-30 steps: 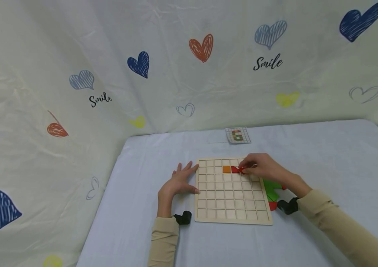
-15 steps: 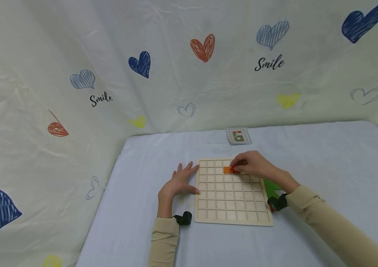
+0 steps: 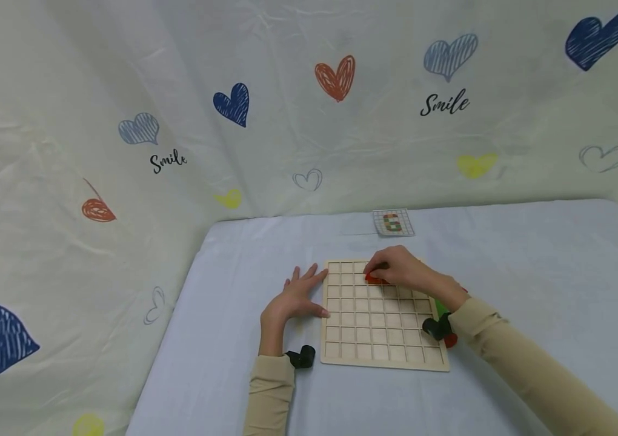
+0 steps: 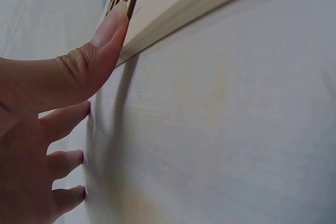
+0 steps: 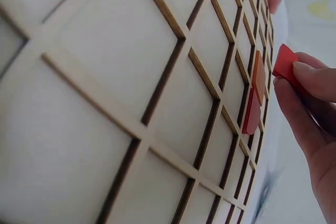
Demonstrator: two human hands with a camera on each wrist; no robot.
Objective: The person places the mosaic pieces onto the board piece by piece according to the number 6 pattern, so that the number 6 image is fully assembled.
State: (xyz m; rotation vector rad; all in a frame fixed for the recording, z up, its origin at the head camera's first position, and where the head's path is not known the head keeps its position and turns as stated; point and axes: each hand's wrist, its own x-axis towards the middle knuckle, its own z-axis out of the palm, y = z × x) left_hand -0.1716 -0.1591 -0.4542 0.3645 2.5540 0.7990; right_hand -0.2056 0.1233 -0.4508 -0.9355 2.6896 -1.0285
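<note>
A square wooden grid board [image 3: 358, 318] lies on the white-covered table. My right hand [image 3: 398, 268] is over its upper middle, thumb and fingers pinching a small red tile [image 5: 286, 62] tilted above the cells. In the right wrist view, an orange tile [image 5: 258, 78] and another red tile [image 5: 252, 113] sit side by side in neighbouring cells, just beyond the held one. From the head, my hand largely covers these tiles. With fingers spread, my left hand [image 3: 291, 301] rests at the board's left side; its thumb [image 4: 97, 59] touches the edge in the left wrist view.
Behind the board lies a gridded card [image 3: 393, 223] bearing a coloured pattern. Green pieces [image 3: 441, 307] and a red piece [image 3: 451, 340] lie along the board's right edge, partly hidden by my right wrist. A printed curtain [image 3: 276, 109] hangs behind the table.
My right hand has moved left along the upper row with the red tile, from the tile in the cell to above the orange one. My left hand has stayed put.
</note>
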